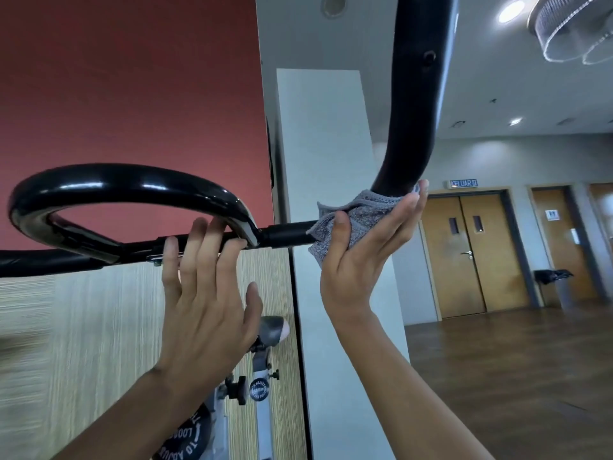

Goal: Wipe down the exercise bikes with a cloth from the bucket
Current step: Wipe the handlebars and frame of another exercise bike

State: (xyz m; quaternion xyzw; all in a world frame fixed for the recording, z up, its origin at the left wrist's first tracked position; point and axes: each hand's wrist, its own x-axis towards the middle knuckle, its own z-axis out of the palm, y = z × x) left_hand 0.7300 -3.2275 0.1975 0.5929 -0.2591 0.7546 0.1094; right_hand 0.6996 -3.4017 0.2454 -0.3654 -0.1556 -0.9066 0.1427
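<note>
A person's right hand [361,257] pins a grey cloth [360,212] under its thumb, fingers nearly straight, against the bend of a black handlebar [132,179], while the left hand [205,293] rests loose fingers across the bar; wiping appears under way, with the bike frame [262,370] below probably still to do.

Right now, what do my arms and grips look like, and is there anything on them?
Your left grip and right grip are bare hands, with no gloves and no rings that show. The nails look short and unpainted. The left forearm and right forearm are bare down to the picture's edge, with no sleeve, watch or band in view.
</note>
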